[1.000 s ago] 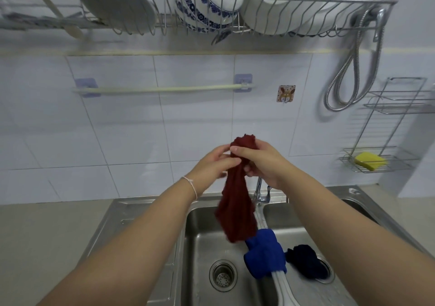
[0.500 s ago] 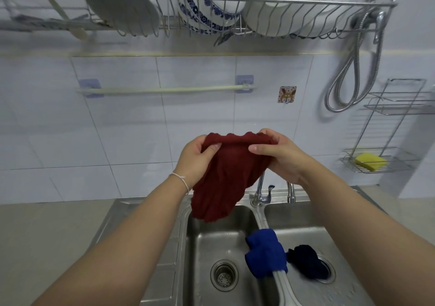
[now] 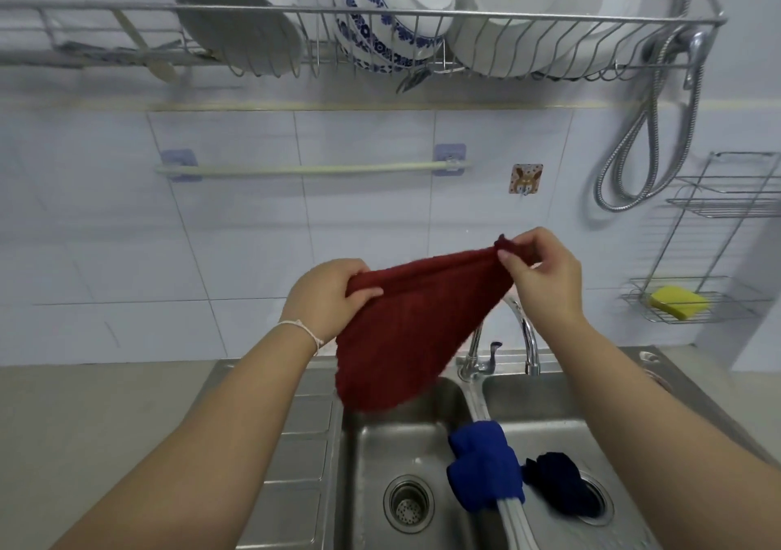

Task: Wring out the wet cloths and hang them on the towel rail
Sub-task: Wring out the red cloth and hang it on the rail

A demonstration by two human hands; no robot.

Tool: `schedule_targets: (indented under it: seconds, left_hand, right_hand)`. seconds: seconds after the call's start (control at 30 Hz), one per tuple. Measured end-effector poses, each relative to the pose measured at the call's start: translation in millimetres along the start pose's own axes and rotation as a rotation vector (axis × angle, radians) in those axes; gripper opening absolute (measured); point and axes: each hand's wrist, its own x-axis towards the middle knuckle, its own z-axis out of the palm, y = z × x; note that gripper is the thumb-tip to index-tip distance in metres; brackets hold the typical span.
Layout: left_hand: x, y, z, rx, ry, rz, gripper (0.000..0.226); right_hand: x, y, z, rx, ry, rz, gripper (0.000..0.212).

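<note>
A dark red cloth [image 3: 414,329] is spread out above the double sink [image 3: 321,431]. My left hand [image 3: 329,300] grips its left top edge and my right hand [image 3: 541,270] pinches its right top corner, held higher. The cloth sags between them over the left basin. A pale towel rail [image 3: 312,169] runs along the tiled wall above and left of my hands, with nothing on it. A bright blue cloth [image 3: 486,465] lies draped over the divider between the basins. A navy cloth [image 3: 562,486] lies crumpled in the right basin by its drain.
The chrome tap [image 3: 524,334] rises behind the red cloth's lower right. Overhead is a wire dish rack [image 3: 422,21] holding bowls and plates. A shower hose [image 3: 642,135] hangs at right, beside a wire shelf with a yellow sponge [image 3: 678,302].
The red cloth hung bunched in both hands a second ago. My hands have moved apart and spread it wide, the right hand rising to the right.
</note>
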Motion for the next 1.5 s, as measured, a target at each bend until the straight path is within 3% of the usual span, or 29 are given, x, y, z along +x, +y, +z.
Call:
schedule_targets:
  seconds: [0.07, 0.13, 0.2, 0.4, 0.43, 0.47, 0.53, 0.57, 0.63, 0.73, 0.77, 0.8, 0.87, 0.9, 1.03, 1.3, 1.5]
  left_hand:
    - [-1, -1, -1, 0.031, -0.197, -0.075, 0.019]
    - [-3, -8, 2, 0.051, -0.138, -0.140, 0.014]
    - [-3, -10, 3, 0.026, 0.098, -0.145, 0.010]
    - [-10, 5, 1, -0.010, 0.527, -0.030, 0.012]
    - [-14, 0, 7, 0.072, 0.442, -0.010, 0.012]
    - [-18, -7, 16, 0.164, 0.222, -0.034, 0.011]
    - [-31, -23, 33, 0.218, -0.313, -0.243, 0.006]
    - [-35, -29, 38, 0.154, -0.380, -0.339, 0.001]
    - [-31, -33, 37, 0.039, -0.133, -0.364, 0.005]
    - [-25, -13, 28, -0.042, 0.320, -0.262, 0.012]
    - [-25, -8, 26, -0.044, 0.334, -0.233, 0.013]
    - [-24, -7, 27, -0.009, 0.206, -0.239, 0.015]
    - [-28, -11, 37, 0.111, -0.255, -0.347, 0.024]
    - [-30, -17, 41, 0.122, -0.378, -0.423, 0.024]
    - [-18, -23, 32, -0.158, -0.278, -0.553, 0.021]
    - [-2, -20, 13, -0.242, 0.006, -0.485, 0.008]
    - [-8, -34, -7, -0.288, 0.089, -0.484, 0.013]
  right_hand:
    - [2, 4, 1, -0.179, -0.155, -0.031, 0.020]
    - [0, 16, 8, -0.369, -0.364, -0.028, 0.027]
    - [5, 14, 11, -0.353, -0.299, -0.039, 0.024]
    - [1, -6, 14, -0.065, 0.037, -0.203, 0.016]
    - [-6, 4, 14, -0.101, 0.023, -0.226, 0.019]
    - [-14, 19, 15, -0.199, -0.082, -0.225, 0.026]
    - [-28, 51, 20, -0.442, -0.381, -0.145, 0.037]
    - [-29, 60, 21, -0.479, -0.414, -0.096, 0.038]
    - [-24, 55, 20, -0.373, -0.295, -0.035, 0.032]
    - [-21, 27, 18, -0.207, -0.066, -0.161, 0.024]
    - [-21, 25, 18, -0.175, -0.029, -0.196, 0.024]
    - [-20, 29, 19, -0.206, -0.067, -0.198, 0.027]
    - [-24, 47, 26, -0.452, -0.360, -0.126, 0.033]
    - [-25, 56, 28, -0.558, -0.462, -0.095, 0.034]
    - [-8, 53, 30, -0.393, -0.303, -0.034, 0.028]
    - [14, 46, 28, -0.162, -0.311, 0.022, 0.036]
    - [27, 33, 38, -0.310, -0.515, 0.004, 0.021]
